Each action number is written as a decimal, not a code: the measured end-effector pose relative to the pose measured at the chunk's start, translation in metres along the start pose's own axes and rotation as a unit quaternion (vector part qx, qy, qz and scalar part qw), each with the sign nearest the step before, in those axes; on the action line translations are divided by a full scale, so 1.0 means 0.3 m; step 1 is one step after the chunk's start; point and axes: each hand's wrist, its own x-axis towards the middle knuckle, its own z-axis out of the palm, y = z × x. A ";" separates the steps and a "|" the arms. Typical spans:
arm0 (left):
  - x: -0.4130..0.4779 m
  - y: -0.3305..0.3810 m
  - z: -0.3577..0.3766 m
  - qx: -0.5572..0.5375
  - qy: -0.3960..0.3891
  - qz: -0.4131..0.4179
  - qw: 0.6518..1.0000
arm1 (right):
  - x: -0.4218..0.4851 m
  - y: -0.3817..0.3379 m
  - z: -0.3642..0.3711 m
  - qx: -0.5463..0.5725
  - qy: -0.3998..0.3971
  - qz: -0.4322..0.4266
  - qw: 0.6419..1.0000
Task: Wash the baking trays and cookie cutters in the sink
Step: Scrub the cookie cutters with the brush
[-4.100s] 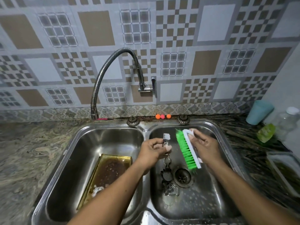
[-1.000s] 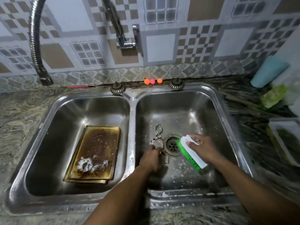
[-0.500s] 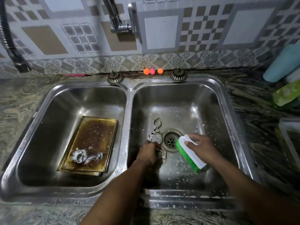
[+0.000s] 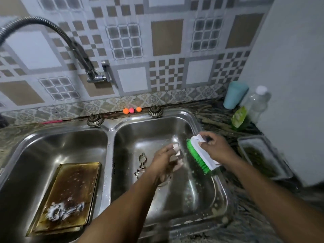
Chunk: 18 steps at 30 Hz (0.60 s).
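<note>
Blur is softening detail, but the left hand (image 4: pixel 164 160) is pinching what seems a cookie cutter (image 4: pixel 176 151) above the right basin (image 4: pixel 157 130); the right hand (image 4: pixel 216 149) is gripping a green brush (image 4: pixel 201 155) beside it.

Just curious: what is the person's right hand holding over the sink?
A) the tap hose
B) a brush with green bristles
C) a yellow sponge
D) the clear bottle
B: the right hand grips a white-backed brush whose green bristles face the cookie cutter pinched in the left hand.
</note>
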 end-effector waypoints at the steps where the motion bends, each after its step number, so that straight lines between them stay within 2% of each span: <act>1: 0.005 -0.004 0.039 -0.018 -0.016 -0.013 1.000 | -0.005 -0.002 -0.030 0.004 0.011 0.000 1.000; 5: 0.038 -0.043 0.155 -0.045 -0.060 -0.043 0.996 | -0.030 0.013 -0.097 0.021 0.048 0.005 0.999; 10: 0.055 -0.075 0.209 -0.017 -0.078 -0.025 0.997 | -0.059 0.058 -0.171 0.027 0.070 0.018 0.997; 14: 0.059 -0.083 0.224 0.040 -0.090 -0.009 0.995 | -0.066 0.084 -0.269 0.014 0.115 0.015 0.993; 18: 0.061 -0.096 0.249 0.166 -0.105 0.064 0.978 | -0.058 0.092 -0.389 -0.063 0.154 0.022 0.986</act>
